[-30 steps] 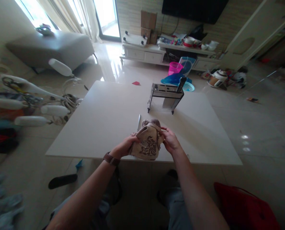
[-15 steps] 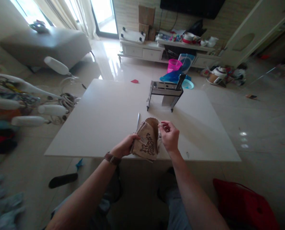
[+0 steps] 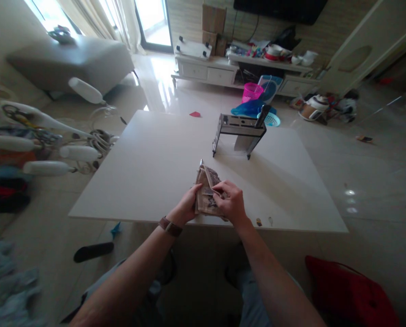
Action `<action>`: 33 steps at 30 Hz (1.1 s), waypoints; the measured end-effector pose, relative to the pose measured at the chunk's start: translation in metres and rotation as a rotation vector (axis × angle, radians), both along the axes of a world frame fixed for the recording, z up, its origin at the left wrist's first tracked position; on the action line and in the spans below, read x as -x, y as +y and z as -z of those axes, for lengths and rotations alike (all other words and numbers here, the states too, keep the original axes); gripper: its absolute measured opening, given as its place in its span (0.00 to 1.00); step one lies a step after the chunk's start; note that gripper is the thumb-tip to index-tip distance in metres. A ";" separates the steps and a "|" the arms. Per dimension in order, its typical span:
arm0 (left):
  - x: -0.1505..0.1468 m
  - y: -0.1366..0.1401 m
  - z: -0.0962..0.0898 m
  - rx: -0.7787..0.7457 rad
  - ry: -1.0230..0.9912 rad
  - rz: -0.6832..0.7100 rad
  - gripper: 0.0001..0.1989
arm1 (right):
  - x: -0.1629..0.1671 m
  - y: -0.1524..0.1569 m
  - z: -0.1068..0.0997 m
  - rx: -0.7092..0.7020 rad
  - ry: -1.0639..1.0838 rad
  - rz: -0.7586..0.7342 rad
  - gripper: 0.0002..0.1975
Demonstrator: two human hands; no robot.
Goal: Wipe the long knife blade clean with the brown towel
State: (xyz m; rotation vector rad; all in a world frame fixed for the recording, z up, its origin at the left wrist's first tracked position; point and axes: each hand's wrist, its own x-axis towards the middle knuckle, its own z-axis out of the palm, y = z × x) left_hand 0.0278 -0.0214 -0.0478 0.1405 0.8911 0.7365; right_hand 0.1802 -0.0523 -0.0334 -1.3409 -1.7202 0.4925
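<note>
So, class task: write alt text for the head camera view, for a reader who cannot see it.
Both hands, left hand and right hand, grip a folded beige patterned cloth at the near edge of a white square table. A dark metal knife rack stands farther back.

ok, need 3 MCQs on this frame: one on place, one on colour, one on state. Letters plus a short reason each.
1. Where does the knife rack stand?
A. on the floor
B. on the white table, beyond the hands
C. on the grey sofa

2. What colour is the small basket on the floor behind the table?
A. pink
B. yellow
C. black

3. What are the hands doing with the patterned cloth?
A. both grip it
B. neither touches it
C. only the left touches it

Answers:
1 B, its feet rest on the tabletop beyond the cloth.
2 A, it shows bright pink.
3 A, the left hand and the right hand both close on it.
</note>
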 end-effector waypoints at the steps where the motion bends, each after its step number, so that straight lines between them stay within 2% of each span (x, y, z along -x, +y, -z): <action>1: 0.000 0.001 -0.001 0.007 -0.005 -0.021 0.15 | 0.000 -0.001 0.000 -0.029 -0.030 -0.046 0.07; 5: 0.001 0.004 -0.002 0.021 -0.037 -0.070 0.17 | 0.005 -0.005 0.006 -0.079 -0.139 -0.205 0.09; 12: 0.010 0.004 0.001 -0.019 -0.094 -0.109 0.13 | 0.023 -0.010 0.011 -0.108 -0.329 -0.247 0.09; 16: 0.015 0.001 0.000 -0.029 -0.054 -0.027 0.06 | 0.030 -0.013 0.005 -0.061 -0.312 -0.305 0.08; 18: 0.015 0.003 -0.001 -0.034 -0.005 -0.045 0.04 | 0.026 -0.012 0.000 -0.052 -0.255 -0.339 0.06; 20: 0.015 0.005 -0.003 -0.061 0.046 -0.083 0.03 | 0.016 -0.009 -0.005 -0.054 -0.207 -0.352 0.14; 22: 0.016 0.008 -0.007 -0.112 0.077 -0.119 0.08 | 0.002 -0.006 -0.005 -0.033 -0.200 -0.315 0.30; 24: 0.017 0.010 -0.012 -0.156 0.066 -0.110 0.14 | -0.011 -0.002 0.001 0.053 -0.214 -0.290 0.48; 26: 0.020 0.010 -0.017 -0.179 0.009 -0.047 0.16 | -0.020 0.003 0.011 0.164 -0.146 -0.285 0.57; 28: 0.023 0.010 -0.020 -0.202 -0.072 0.022 0.17 | -0.023 0.007 0.021 0.255 0.008 -0.297 0.56; 31: 0.027 0.011 -0.024 -0.263 -0.173 0.088 0.16 | -0.019 0.012 0.030 0.395 0.288 -0.296 0.44; 33: 0.029 0.013 -0.027 -0.313 -0.182 0.132 0.18 | -0.015 0.015 0.031 0.481 0.509 -0.245 0.35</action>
